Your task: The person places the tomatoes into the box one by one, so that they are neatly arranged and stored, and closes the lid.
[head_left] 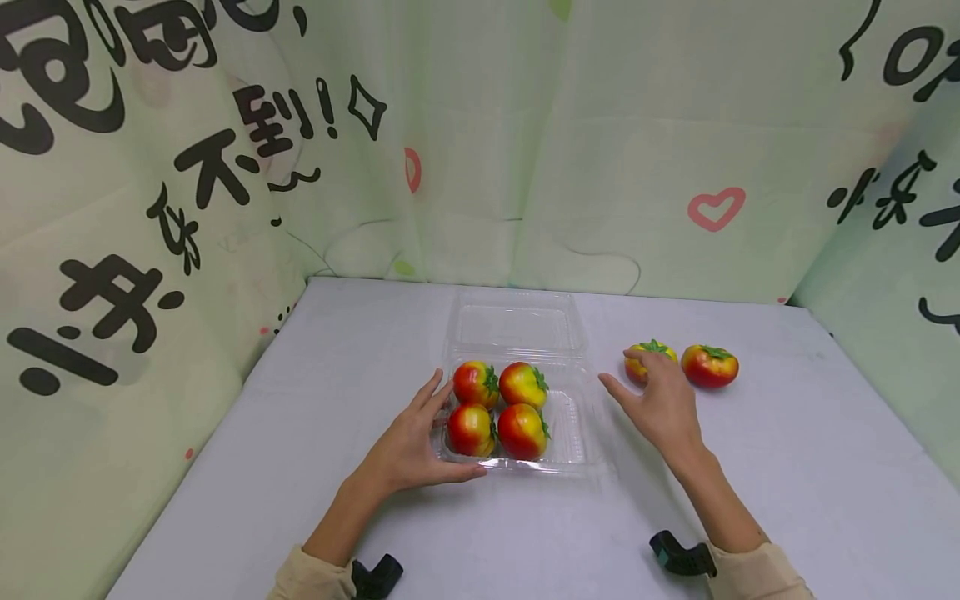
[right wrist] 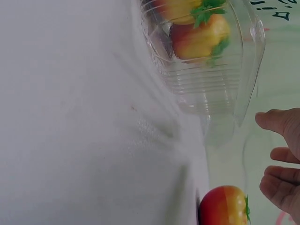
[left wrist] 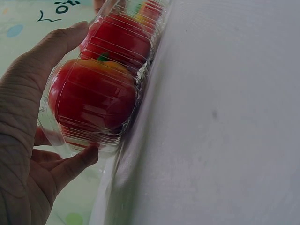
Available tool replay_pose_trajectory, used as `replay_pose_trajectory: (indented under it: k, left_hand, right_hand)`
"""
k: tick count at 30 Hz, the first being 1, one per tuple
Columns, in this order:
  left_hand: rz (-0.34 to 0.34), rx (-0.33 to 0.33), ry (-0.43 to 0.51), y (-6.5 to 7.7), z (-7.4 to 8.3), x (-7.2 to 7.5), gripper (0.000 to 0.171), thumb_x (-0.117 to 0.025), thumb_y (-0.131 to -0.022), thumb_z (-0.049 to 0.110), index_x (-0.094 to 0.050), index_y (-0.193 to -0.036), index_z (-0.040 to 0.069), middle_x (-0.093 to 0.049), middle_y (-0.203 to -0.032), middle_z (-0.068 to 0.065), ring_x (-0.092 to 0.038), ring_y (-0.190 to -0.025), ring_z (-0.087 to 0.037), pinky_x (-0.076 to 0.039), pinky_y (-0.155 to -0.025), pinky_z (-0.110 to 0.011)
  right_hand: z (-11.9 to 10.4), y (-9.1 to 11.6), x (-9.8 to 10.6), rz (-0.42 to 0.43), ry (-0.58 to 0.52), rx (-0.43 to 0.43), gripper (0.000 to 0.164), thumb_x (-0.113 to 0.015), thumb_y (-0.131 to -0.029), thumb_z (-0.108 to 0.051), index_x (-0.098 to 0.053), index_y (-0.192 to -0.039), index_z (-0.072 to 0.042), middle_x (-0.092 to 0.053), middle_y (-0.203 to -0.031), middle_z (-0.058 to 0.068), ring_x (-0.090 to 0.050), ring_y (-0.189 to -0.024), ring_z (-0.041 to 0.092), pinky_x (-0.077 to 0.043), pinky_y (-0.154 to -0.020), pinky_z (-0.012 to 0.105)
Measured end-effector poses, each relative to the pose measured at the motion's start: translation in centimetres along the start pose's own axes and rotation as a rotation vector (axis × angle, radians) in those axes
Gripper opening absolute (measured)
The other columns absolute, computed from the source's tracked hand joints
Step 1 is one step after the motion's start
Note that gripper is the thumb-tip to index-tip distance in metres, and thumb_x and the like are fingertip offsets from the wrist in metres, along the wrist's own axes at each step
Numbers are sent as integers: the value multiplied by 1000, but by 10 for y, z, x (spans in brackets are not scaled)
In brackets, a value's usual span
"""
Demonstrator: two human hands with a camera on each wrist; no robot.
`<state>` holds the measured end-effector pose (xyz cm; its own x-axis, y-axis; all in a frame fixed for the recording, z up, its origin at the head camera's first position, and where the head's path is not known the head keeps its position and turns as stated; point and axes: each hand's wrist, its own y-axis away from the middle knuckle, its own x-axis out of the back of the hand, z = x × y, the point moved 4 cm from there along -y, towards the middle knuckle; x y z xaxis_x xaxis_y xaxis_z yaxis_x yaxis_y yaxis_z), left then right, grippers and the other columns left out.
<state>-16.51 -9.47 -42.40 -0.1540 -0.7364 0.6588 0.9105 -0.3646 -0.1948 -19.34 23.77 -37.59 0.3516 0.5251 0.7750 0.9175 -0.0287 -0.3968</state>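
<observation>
A box [head_left: 568,417] stands on the bench [head_left: 525,542], its lid [head_left: 517,325] behind it. Four fruits [head_left: 522,432] sit in its left part, two before two. Two loose fruits [head_left: 709,367] lie side by side to its right. Left fingers [head_left: 428,391] are at the box's left, right fingers [head_left: 651,367] near the left loose fruit.

Right hand [head_left: 665,410] covers part of left loose fruit [head_left: 634,369]; whether they touch, we can't quite tell. We find sleeves [head_left: 757,575] cut by bottom edge, wall lettering [head_left: 30,140] by left.

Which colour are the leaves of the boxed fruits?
The leaves are green, clearest in the right wrist view.
</observation>
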Motion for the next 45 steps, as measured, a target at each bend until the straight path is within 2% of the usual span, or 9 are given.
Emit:
replay_pose_trajectory:
  k: [10,21,34,45]
  left_hand:
    - [-6,3,0,0,0,0,113,-91,-68,53,-39,-158,8,-24,-168,-14,-56,-135,-29,-54,-101,-48]
    - [-13,9,-12,0,0,0,114,-91,-68,54,-39,-158,8,-24,-169,-13,-55,-137,-29,-53,-102,-48]
    - [-11,20,-17,0,0,1,113,-91,-67,53,-39,-158,9,-25,-169,-13,-51,-140,-30,-53,-101,-50]
    - [-8,16,-18,0,0,0,113,-91,-68,53,-39,-158,9,-24,-169,-14,-51,-140,-31,-53,-102,-50]
  right_hand:
    - [10,-6,0,23,-3,21,51,-81,-88,-24,-64,-123,10,-64,-124,31,-55,-119,48,-46,-103,64]
    - [19,-13,-1,-36,10,-43,57,-79,-90,-22,-57,-133,6,-51,-139,32,-45,-129,50,-40,-108,69]
    - [33,-19,-4,-36,7,-5,51,-79,-88,-12,-59,-130,8,-51,-137,35,-44,-127,52,-37,-109,70]
    - [45,-23,-6,-122,37,-115,58,-77,-90,-13,-52,-139,6,-47,-141,34,-42,-129,51,-38,-109,69]
